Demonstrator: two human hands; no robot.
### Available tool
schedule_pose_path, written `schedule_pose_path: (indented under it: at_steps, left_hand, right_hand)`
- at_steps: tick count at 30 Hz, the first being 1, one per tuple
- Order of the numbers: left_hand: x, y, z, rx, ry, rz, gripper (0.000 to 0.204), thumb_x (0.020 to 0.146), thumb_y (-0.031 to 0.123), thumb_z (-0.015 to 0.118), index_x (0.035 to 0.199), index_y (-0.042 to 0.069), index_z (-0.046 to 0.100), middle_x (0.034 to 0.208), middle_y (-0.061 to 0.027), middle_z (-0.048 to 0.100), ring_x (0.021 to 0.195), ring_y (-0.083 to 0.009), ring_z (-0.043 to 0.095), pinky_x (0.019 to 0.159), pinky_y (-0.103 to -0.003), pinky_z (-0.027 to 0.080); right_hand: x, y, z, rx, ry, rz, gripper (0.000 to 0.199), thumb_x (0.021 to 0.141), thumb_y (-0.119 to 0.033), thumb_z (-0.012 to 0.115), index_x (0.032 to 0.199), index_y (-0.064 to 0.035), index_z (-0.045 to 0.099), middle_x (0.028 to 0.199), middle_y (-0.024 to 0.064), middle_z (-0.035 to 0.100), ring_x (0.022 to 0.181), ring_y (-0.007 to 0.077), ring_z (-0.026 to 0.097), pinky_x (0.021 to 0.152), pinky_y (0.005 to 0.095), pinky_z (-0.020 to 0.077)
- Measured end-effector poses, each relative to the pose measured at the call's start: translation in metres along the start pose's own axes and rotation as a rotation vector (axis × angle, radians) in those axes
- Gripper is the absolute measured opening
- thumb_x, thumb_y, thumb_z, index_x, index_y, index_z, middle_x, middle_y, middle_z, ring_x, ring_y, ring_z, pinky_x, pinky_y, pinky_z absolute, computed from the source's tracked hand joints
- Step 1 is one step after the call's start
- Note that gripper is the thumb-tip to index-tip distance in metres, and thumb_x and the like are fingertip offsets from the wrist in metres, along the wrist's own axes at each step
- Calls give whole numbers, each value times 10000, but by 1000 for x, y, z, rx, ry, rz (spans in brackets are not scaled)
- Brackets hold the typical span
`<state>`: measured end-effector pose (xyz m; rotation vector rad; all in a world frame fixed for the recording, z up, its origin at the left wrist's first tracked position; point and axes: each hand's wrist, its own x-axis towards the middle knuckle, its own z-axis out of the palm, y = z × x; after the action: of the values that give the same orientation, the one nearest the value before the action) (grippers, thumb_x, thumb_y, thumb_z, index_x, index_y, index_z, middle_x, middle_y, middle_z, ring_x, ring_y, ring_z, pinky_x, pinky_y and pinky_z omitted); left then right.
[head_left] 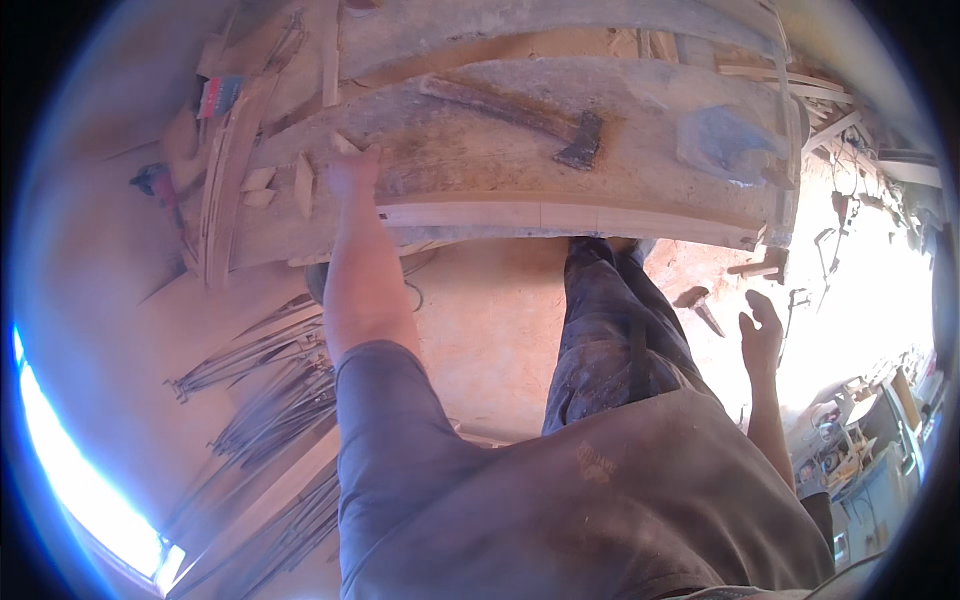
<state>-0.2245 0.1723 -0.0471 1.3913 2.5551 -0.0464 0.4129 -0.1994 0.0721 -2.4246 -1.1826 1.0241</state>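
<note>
Wooden piece (345,144) points lengthwise away-left from left hand (356,172), grip unclear; right hand (763,335) has fingers apart.

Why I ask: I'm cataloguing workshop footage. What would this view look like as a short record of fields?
Left hand: over the left part of the workbench, at a small wood piece; too blurred to tell if gripped
Right hand: off the bench, fingers loosely curled, nothing visible in it
Bench top: axe, head toward the right; translucent plastic right of it; wood offcuts left of the left hand
Near edge: pale wooden strip along it
Left of left arm: thin metal rods
</note>
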Motion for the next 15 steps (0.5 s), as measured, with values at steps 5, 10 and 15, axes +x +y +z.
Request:
schedule_pose_path:
  at_steps: [5,10,15]
  left_hand:
    - [35,-40,-6,208,-43,177,619,782,399,790,1221,-30,711,1186,-236,734,1119,-374,710,956,-473,566]
    - [9,-63,-31,-945,-257,-106,364,865,157,675,1177,-27,710,1043,-149,739,942,-276,718,852,-408,576]
    - [-128,38,-129,-975,-680,161,287,914,0,567,1170,-27,695,945,-100,732,847,-173,685,772,-319,548]
  right_hand:
    - [-17,-54,24,129,-145,4,381,897,-21,651,1274,26,665,1212,159,725,1115,281,694,981,395,532]
    - [-9,-124,31,132,-214,-111,317,924,-27,629,1228,31,697,1166,174,742,1071,252,722,952,367,554]
    - [6,-176,44,375,-195,-173,307,930,0,661,1235,28,683,1140,131,751,1024,201,710,914,338,562]
